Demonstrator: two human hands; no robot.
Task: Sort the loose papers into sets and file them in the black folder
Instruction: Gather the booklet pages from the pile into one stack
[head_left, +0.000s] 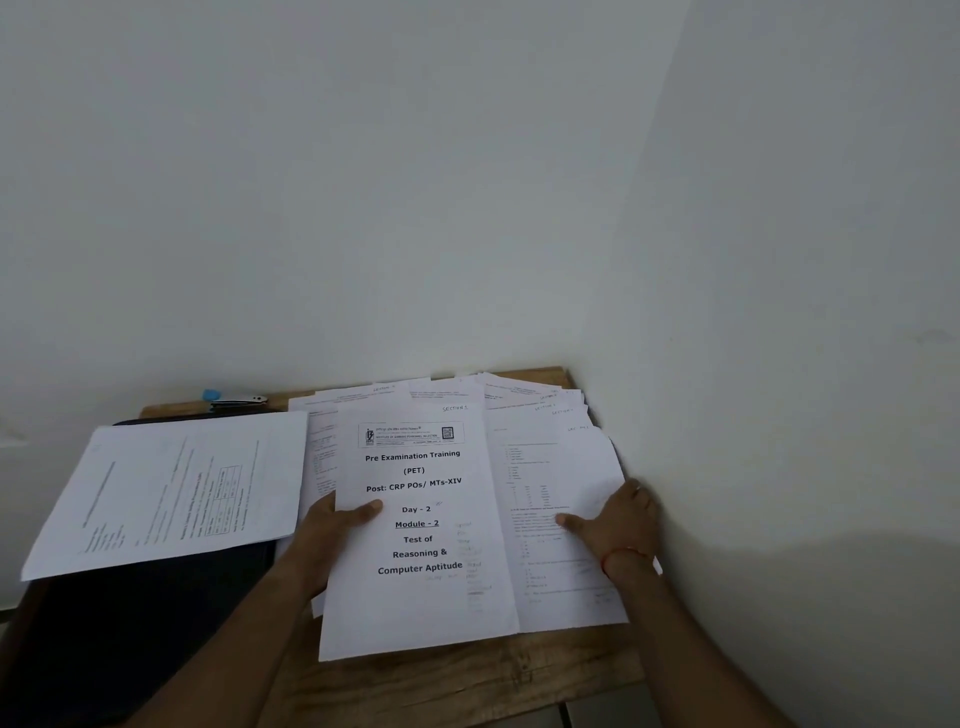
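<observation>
A: Why does the left hand hold the cover sheet?
B: To read it, I think, and pick its set. The thumb sits on top, the other fingers go under, so it pinches the page.
A: And the right hand?
B: Its fingers lie flat, pressing the papers so they stay on the tabletop.
A: Where's the folder?
B: Left of the left fingers, under one sheet.

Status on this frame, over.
Left hand grips the cover sheet. Right hand flat on loose papers. Black folder left, one sheet across it.
</observation>
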